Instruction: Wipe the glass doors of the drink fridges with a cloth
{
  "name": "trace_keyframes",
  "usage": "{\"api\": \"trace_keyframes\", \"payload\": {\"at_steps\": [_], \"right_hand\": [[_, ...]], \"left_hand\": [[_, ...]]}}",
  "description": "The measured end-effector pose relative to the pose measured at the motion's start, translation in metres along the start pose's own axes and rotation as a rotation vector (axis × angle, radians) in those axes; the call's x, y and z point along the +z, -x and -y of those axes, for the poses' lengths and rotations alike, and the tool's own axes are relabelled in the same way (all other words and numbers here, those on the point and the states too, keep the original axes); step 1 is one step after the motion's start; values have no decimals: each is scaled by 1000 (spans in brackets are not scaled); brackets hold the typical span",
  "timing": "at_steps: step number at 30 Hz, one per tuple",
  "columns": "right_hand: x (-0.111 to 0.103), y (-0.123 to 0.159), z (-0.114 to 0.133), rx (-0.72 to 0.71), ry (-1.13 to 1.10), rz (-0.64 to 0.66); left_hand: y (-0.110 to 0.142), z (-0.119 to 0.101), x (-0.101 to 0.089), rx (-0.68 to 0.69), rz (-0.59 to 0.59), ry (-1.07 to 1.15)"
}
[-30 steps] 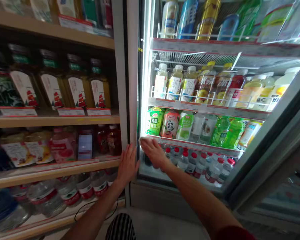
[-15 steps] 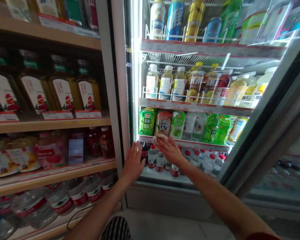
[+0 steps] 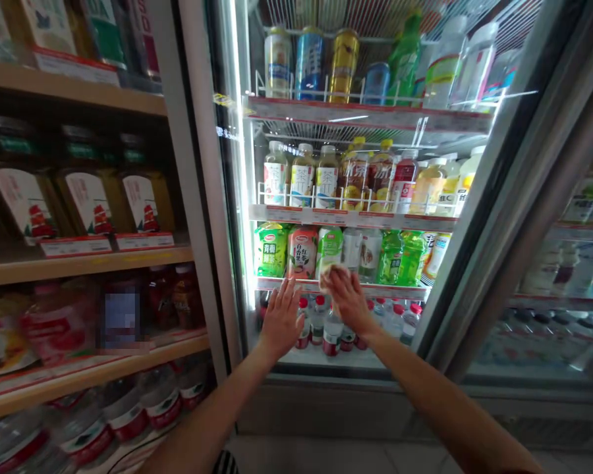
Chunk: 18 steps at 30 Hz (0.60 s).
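Note:
My left hand [image 3: 279, 321] lies open, fingers spread and flat, against what looks like the glass door [image 3: 296, 365] of a lit drinks fridge. To its right, my right hand [image 3: 346, 297] presses a pale crumpled cloth [image 3: 328, 276] to the same glass, fingers bent over it. Behind the cloth, through the door, stand a green-labelled bottle [image 3: 331, 247] and a red tea bottle [image 3: 303, 253]. Below them, small water bottles with red caps [image 3: 331, 332] are partly hidden by my hands.
Wooden shelves [image 3: 79, 262] with large tea bottles [image 3: 141, 191] and water bottles run along the left. A grey door frame [image 3: 494, 217] slants on the right, beside another fridge section. Cans [image 3: 278, 62] stand on the fridge's top rack. The floor [image 3: 321, 454] is tiled.
Both hands have shifted right across the glass relative to the bottles, the right one carrying the cloth. My view has turned slightly right and up.

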State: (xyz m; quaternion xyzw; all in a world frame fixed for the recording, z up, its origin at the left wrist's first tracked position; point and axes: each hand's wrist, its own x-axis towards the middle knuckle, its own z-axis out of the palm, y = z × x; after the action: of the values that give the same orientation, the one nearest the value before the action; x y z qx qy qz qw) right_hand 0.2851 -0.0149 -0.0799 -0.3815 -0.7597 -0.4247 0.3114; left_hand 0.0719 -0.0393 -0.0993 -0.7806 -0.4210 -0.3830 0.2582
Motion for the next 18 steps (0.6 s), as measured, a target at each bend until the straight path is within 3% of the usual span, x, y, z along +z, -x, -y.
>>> {"api": "trace_keyframes", "payload": {"at_steps": [2,3,7,8,10,13,15,18], "right_hand": [[-2,8,-4,-143,-30,61],[-4,8,-8,-141,-32,69],[-14,-16,-30,248,23,-115],[-14,-24,-33,287,24,-155],[-9,-38,-29,189,-8,-144],[3,-48,-15,-75,-86,9],[6,-48,-12,-165,-129,65],[-6,-33,-27,-216,-143,10]], "left_hand": [[-5,-3,1,25,0,-6],[-7,-3,2,35,-1,-5],[-19,-10,-1,37,-34,62],[-24,-14,-2,39,-52,105],[-34,-26,-6,67,-100,242],[-52,-45,-8,104,-172,501],[-64,-53,-6,69,-218,622],[-77,-58,5,-43,-318,688]]}}
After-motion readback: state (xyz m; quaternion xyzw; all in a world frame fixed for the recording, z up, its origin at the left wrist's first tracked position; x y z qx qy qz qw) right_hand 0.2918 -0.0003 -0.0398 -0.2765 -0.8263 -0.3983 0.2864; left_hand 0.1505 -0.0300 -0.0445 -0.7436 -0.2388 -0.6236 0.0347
